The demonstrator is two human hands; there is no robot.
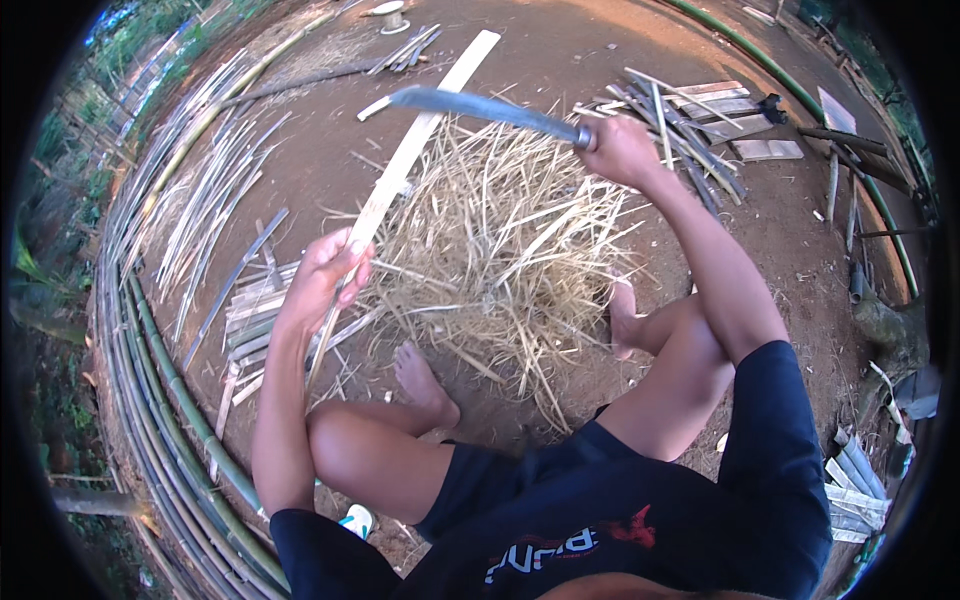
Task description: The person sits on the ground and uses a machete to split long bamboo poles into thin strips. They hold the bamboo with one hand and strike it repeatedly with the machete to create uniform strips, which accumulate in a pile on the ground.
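Observation:
My left hand (325,272) grips a long pale bamboo strip (420,135) near its lower part; the strip runs up and away to the upper middle. My right hand (620,150) is closed on the handle of a long curved knife (480,106), whose blade points left and crosses the strip near its upper half. Below both lies a heap of pale bamboo shavings (500,250). My bare feet (425,385) rest on the dirt at the heap's near edge.
Long green bamboo poles (170,390) and thin split strips (200,210) curve along the left. A stack of cut bamboo slats (700,120) lies at the upper right. More offcuts (850,490) sit at the lower right. Bare brown earth surrounds the heap.

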